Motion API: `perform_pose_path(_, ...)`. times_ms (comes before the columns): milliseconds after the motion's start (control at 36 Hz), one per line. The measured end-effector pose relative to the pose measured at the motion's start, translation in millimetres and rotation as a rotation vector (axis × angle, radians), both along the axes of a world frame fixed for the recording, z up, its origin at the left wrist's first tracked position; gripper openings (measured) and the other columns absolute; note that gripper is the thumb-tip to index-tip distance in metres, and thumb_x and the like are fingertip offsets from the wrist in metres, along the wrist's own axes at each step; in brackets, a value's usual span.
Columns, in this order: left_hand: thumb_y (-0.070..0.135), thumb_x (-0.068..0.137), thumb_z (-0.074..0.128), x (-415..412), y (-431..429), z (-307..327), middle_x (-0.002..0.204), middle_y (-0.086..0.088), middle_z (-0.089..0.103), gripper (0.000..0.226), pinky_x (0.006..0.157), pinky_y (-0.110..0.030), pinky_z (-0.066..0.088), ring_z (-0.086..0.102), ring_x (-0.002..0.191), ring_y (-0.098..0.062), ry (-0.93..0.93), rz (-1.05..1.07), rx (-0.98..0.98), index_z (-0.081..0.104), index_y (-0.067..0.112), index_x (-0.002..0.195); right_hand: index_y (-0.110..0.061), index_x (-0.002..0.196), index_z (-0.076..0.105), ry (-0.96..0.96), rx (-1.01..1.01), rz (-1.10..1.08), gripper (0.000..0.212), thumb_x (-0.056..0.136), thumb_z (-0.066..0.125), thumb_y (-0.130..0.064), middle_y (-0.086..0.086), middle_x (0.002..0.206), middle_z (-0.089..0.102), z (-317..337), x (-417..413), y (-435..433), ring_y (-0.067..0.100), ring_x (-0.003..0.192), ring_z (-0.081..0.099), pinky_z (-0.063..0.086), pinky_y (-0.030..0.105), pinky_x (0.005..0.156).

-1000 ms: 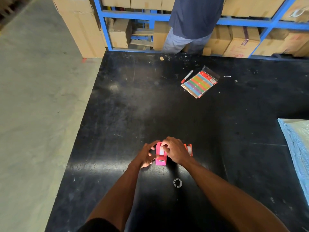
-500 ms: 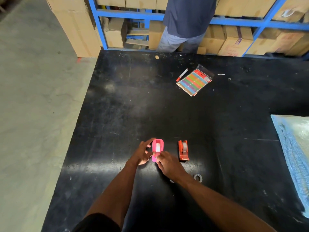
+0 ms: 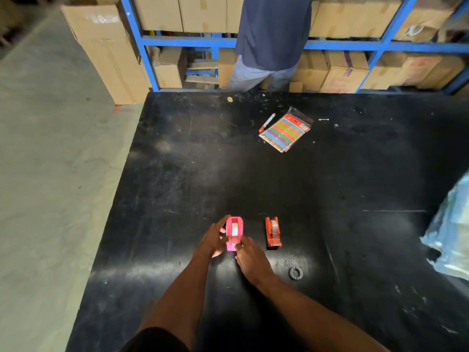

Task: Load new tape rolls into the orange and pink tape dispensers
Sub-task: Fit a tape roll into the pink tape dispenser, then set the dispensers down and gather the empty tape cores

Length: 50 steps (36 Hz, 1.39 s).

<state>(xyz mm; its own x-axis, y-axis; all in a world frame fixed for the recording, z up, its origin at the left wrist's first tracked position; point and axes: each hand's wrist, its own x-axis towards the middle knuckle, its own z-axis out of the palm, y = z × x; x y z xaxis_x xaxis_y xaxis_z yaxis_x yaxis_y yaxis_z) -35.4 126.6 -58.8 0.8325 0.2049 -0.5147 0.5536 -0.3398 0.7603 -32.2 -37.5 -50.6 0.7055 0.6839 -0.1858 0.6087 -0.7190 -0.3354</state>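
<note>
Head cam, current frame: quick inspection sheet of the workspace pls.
Surface: black table, scuffed and dusty.
Job's things: pink dispenser and orange dispenser stand side by side, apart, each with a roll in it.
Clutter: small dark ring; red pen beside a packet of coloured strips; blue plastic bag at the right edge.
Hands: left hand against the pink dispenser's left side; right hand with fingers at its near end.
Cables: nothing seen.
Surroundings: blue rack of cardboard boxes; another person standing by it.
</note>
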Motion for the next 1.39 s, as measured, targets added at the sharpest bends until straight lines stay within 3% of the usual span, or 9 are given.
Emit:
perform_pose_path(83,-0.004,0.091,0.060,-1.1,-2.6,2.0,0.125,-0.018,0.056,0.069,0.088,-0.050,0.056,0.058,0.109,-0.033,0.027,0.055,-0.013,0.038,0.025,0.150,-0.002,0.111,0.066,-0.012,-0.001,0.013,0.024,0.092,0.054,-0.008,0.016,0.122,0.061,3.7,-1.5,-2.0,0.032,0.110,0.057,0.053,0.043,0.088)
perform_pose_path(167,-0.003,0.090,0.061,-3.2,-4.7,1.6,0.130,-0.018,0.057,0.072,0.095,-0.056,0.056,0.059,0.116,-0.038,0.024,0.066,-0.008,0.037,0.029,0.150,-0.001,0.118,0.063,-0.008,-0.003,0.022,0.027,0.095,0.050,-0.010,0.015,0.130,0.057,7.7,-3.8,-4.6,0.030,0.117,0.053,0.050,0.041,0.093)
perform_pose_path(389,0.008,0.091,0.066,-9.5,-10.5,15.6,0.125,-0.022,0.062,0.089,0.073,-0.041,0.057,0.066,0.103,-0.036,-0.002,0.060,0.033,0.012,0.029,0.158,-0.003,0.129,0.055,0.030,0.011,0.044,0.034,0.098,0.047,-0.013,0.014,0.137,0.052,21.9,-5.5,-14.3,0.028,0.123,0.048,0.040,0.035,0.103)
perform_pose_path(500,0.019,0.094,0.061,-21.4,-2.5,-5.1,0.103,-0.023,0.067,0.084,0.080,-0.053,0.059,0.065,0.078,-0.027,-0.027,0.149,0.127,0.006,0.038,0.156,-0.007,0.113,0.059,0.066,-0.007,-0.004,0.024,0.094,0.048,-0.018,0.011,0.123,0.055,25.8,-5.5,-34.2,0.028,0.113,0.052,0.043,0.036,0.093)
perform_pose_path(639,0.029,0.097,0.053,-54.4,-34.3,24.4,0.137,-0.008,0.054,0.047,0.092,-0.053,0.053,0.064,0.111,-0.034,-0.176,0.215,0.323,0.037,0.032,0.141,-0.020,0.076,0.065,-0.099,-0.082,0.010,0.010,0.077,0.075,-0.024,0.000,0.081,0.064,36.5,0.1,-73.5,0.021,0.075,0.063,0.050,0.036,0.063)
perform_pose_path(806,0.034,0.095,0.051,-88.5,-71.7,17.4,0.120,-0.002,0.055,0.018,0.084,-0.041,0.054,0.064,0.100,-0.025,-0.306,-0.113,0.405,0.047,0.034,0.112,-0.019,0.087,0.061,-0.160,-0.083,-0.160,0.023,0.075,0.074,-0.033,0.003,0.088,0.062,23.6,-4.1,-124.4,0.026,0.079,0.060,0.052,0.040,0.066)
perform_pose_path(944,0.044,0.089,0.056,-97.4,-100.0,7.9,0.133,0.004,0.047,0.048,0.097,-0.025,0.045,0.056,0.116,-0.014,-0.279,-0.372,0.443,0.049,0.031,0.135,-0.021,0.102,0.058,-0.078,-0.203,-0.223,0.036,0.076,0.069,-0.043,0.005,0.103,0.059,18.1,-16.7,-158.3,0.027,0.089,0.060,0.049,0.040,0.070)
perform_pose_path(1111,0.026,0.086,0.067,-91.8,-122.4,2.3,0.141,0.001,0.040,0.059,0.102,-0.029,0.044,0.049,0.124,-0.020,-0.186,-0.495,0.530,0.044,0.035,0.139,-0.026,0.143,0.039,0.011,-0.253,-0.217,0.053,0.094,0.054,-0.038,0.006,0.137,0.043,19.7,-24.4,-167.4,0.025,0.122,0.049,0.043,0.038,0.098)
perform_pose_path(1389,0.023,0.094,0.049,-86.1,-117.3,11.3,0.120,-0.006,0.052,0.021,0.084,-0.032,0.049,0.060,0.102,-0.024,-0.157,-0.556,0.541,0.059,0.022,0.112,-0.019,0.121,0.054,0.225,-0.066,-0.186,0.029,0.095,0.050,-0.031,0.005,0.122,0.052,23.8,-20.3,-162.7,0.020,0.100,0.059,0.050,0.030,0.084)
